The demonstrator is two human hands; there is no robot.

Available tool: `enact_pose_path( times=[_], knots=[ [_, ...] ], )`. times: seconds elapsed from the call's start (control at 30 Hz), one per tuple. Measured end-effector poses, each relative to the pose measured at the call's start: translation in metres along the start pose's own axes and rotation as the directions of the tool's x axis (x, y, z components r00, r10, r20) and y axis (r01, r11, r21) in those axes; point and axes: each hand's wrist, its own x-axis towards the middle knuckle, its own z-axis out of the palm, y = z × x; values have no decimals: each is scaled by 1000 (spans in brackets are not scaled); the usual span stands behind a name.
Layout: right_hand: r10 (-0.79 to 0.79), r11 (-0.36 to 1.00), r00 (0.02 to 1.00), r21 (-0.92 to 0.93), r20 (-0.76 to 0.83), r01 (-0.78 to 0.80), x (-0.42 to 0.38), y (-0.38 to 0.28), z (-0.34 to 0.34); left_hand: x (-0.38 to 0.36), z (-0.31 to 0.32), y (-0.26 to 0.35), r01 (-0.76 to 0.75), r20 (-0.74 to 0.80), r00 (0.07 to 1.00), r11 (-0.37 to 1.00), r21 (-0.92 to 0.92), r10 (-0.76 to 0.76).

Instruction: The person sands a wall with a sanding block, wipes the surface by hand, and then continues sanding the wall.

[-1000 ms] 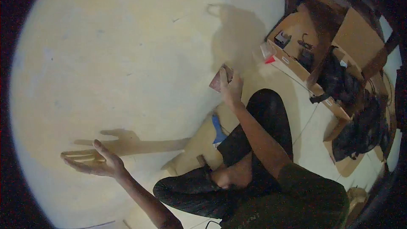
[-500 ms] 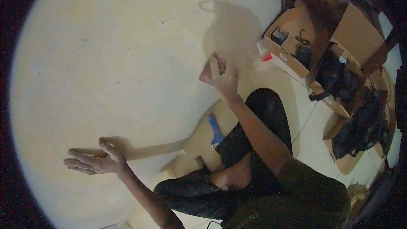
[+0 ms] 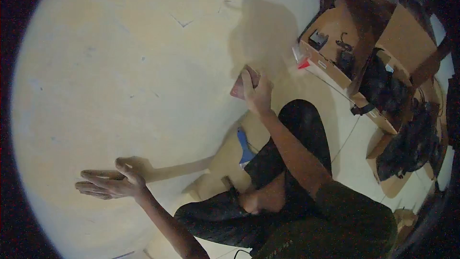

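Observation:
My right hand (image 3: pixel 258 93) grips a flat, reddish-brown piece of sandpaper (image 3: pixel 238 88), thumb across its face, held against or very near the pale wall (image 3: pixel 143 81). Lower left, my left hand (image 3: pixel 112 183) is stretched flat with fingers extended and thumb apart. It holds nothing and appears to rest on the wall, casting a shadow beside it. Marks and scuffs show on the wall surface. Between my arms, a blue-handled scraper or brush (image 3: pixel 245 147) lies on the floor by my folded leg; its end is partly hidden.
Open cardboard boxes (image 3: pixel 330 69) stand at the right, holding cables and dark items. A black bag or cloth bundle (image 3: pixel 409 151) sits in another box below them. A small red-and-white object (image 3: pixel 303 63) is at the nearest box corner. My crossed legs (image 3: pixel 211 218) occupy the tiled floor.
My right hand, with the sandpaper, has shifted slightly right and down along the wall. My left hand keeps its pose, and the view has moved very little.

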Motion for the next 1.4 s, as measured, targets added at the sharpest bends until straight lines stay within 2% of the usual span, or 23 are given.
enact_pose_path(
  times=[0.13, 0.2, 0.27, 0.33, 0.43, 0.53, 0.63, 0.73, 0.83, 0.9, 0.97, 1.03, 1.13, 1.2, 1.27, 1.33, 1.37, 1.4],
  knots=[
    [76, 996, 996, -52, 36, -74, -4, 24, 8, 0, -1, 4, -13, -5, 1000, 1000, -15, 13],
    [107, 992, 993, -71, 52, -104, -5, 1, 8, -2, -2, 3, -33, -17, 999, 999, -15, 33],
    [73, 993, 994, -103, 80, -64, -7, -11, 6, -3, -1, 9, -34, -52, 998, 999, -15, 34],
    [-23, 987, 992, -155, 123, 42, -17, -9, 0, -2, 1, 10, -52, -79, 996, 998, -17, 50],
    [72, 997, 995, 10, -64, -72, -9, -13, 2, -5, 4, 8, -50, -87, 995, 998, -31, 47],
    [232, 963, 972, 132, 27, -234, 11, 1, 1, -5, -1, 2, -86, -45, 995, 996, -23, 85],
    [-58, 998, 997, -34, -53, 56, -8, 9, 9, -6, 2, 2, -75, -41, 996, 997, -26, 74],
    [105, 994, 992, 28, -73, -103, -10, 9, 13, -10, 5, 4, -67, -49, 997, 997, -37, 65],
    [333, 942, 943, -44, -2, -333, 6, 5, 6, -17, 3, 7, -32, -31, 999, 999, -21, 31],
    [73, 997, 997, 14, -38, -72, -11, -9, 8, -23, 3, 16, 8, -17, 1000, 1000, -15, -9],
    [-17, 999, 997, 29, -77, 19, -11, -9, 5, -33, 3, 23, 43, 0, 999, 999, -19, -43],
    [92, 995, 991, 35, -101, -89, -7, -5, 6, -42, 4, 22, 84, 59, 995, 996, 11, -85],
    [308, 949, 951, 71, -23, -306, 11, -10, 1, -58, 0, 28, 171, 179, 969, 985, 24, -173],
    [31, 998, 996, -57, -89, -36, -14, -13, 11, -70, -1, 44, 242, 237, 942, 970, 7, -236],
    [77, 997, 994, -12, -80, -78, -18, -14, 10, -82, -2, 59, 286, 283, 919, 958, -4, -273],
    [443, 873, 895, 205, 48, -443, -5, -42, 1, -88, -6, 72, 306, 335, 897, 952, 2, -289],
    [411, 898, 911, 161, 31, -411, -2, -27, 5, -91, -9, 78, 314, 362, 883, 949, 13, -297],
    [377, 920, 926, 114, 17, -376, 0, -2, 11, -95, -13, 83, 283, 385, 866, 947, 150, -320]
  ],
)
